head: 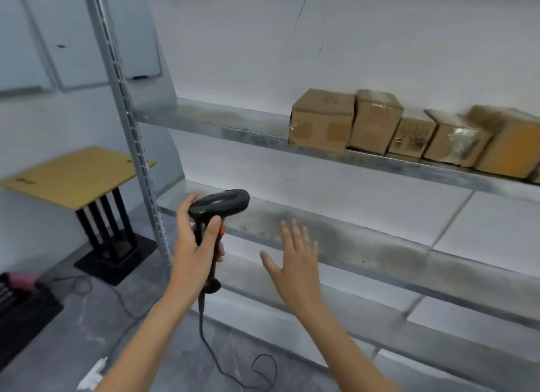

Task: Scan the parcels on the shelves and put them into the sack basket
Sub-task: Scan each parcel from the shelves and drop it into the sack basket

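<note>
My left hand (195,247) grips the handle of a black barcode scanner (219,202), whose head points right toward the shelves; its cable (230,362) trails down to the floor. My right hand (295,263) is raised with fingers spread and holds nothing, in front of the bare middle shelf (350,239). Several brown cardboard parcels stand in a row on the upper shelf (210,120), at the right: the leftmost parcel (321,121), a taped one (375,121) beside it, and more toward the right edge (508,141). The sack basket is not in view.
A grey perforated shelf upright (128,122) runs down the left side of the rack. A small yellow-topped table (76,175) on a black base stands at the left. Dark items and a pink object (20,280) lie on the grey floor at far left.
</note>
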